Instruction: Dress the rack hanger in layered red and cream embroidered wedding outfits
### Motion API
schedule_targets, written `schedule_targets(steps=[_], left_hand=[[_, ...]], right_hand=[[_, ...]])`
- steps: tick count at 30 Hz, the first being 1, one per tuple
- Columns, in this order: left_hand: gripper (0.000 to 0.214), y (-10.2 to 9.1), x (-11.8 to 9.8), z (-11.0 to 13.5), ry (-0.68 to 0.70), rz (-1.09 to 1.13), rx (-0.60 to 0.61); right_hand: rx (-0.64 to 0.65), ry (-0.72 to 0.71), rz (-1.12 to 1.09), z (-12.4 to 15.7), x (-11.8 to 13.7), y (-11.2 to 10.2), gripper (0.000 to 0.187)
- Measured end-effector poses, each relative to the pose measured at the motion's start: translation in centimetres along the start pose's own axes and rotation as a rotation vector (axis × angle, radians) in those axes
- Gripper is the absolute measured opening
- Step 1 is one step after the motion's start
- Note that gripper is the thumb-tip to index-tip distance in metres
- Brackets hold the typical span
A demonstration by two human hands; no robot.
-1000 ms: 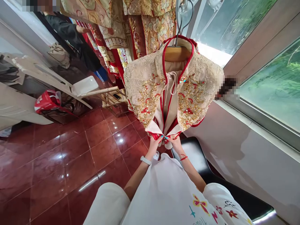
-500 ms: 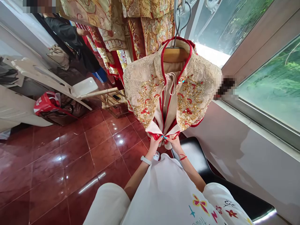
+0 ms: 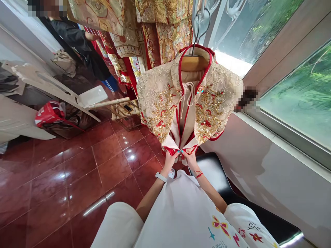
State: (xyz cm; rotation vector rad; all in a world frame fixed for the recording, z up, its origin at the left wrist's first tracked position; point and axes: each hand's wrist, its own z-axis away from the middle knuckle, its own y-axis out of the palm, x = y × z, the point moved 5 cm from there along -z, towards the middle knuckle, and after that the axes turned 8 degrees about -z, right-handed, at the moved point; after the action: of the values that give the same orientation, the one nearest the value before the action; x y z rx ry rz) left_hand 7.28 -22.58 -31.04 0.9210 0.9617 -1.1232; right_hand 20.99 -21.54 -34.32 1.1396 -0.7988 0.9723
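A cream jacket (image 3: 165, 106) thickly embroidered in gold and red, with red piping, hangs open in front of me on a wooden hanger (image 3: 193, 63). A wire hook (image 3: 200, 27) holds the hanger up. My left hand (image 3: 169, 162) pinches the jacket's lower front corner on its side. My right hand (image 3: 190, 160) grips the opposite corner, close to the left hand. A white band circles my left wrist, and a red string circles my right. A pale cord (image 3: 188, 94) dangles at the collar.
Gold-and-red embroidered robes (image 3: 165, 34) hang behind the jacket. A person in dark clothes (image 3: 80, 48) stands at upper left, near a white plastic chair (image 3: 91, 97) and a red bag (image 3: 50, 114). A black seat (image 3: 212, 165) sits to my right, below a window (image 3: 297, 100).
The whole view has shifted slightly, with the hanger sitting a little lower in the picture. My hands stay on the jacket's lower corners.
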Motion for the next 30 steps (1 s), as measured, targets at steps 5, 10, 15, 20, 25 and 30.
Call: schedule_targets(steps=[5,10,15,20,25,30], left_hand=[[0.031,0.4,-0.8,0.1,0.04,-0.056,-0.016],[0.033,0.3,-0.3,0.0,0.038,-0.054,-0.029],[0.034,0.0,0.8,-0.4,0.015,-0.071,-0.013],[0.029,0.0,1.2,-0.6,-0.012,-0.03,-0.026],[0.029,0.5,1.2,-0.8,-0.07,0.013,0.005],[0.028,1.0,0.8,-0.9,-0.045,0.032,0.083]], right_hand=[[-0.121,-0.013,-0.122,0.2,0.2,0.2,0.042],[-0.162,0.02,-0.175,0.3,-0.1,1.1,0.042],[-0.153,0.104,-0.12,-0.1,-0.4,0.6,0.044],[-0.204,0.295,0.029,1.8,-1.0,-2.7,0.048],[-0.13,0.338,0.151,2.6,-1.3,-2.7,0.046],[0.083,0.131,0.227,0.3,0.7,0.1,0.04]])
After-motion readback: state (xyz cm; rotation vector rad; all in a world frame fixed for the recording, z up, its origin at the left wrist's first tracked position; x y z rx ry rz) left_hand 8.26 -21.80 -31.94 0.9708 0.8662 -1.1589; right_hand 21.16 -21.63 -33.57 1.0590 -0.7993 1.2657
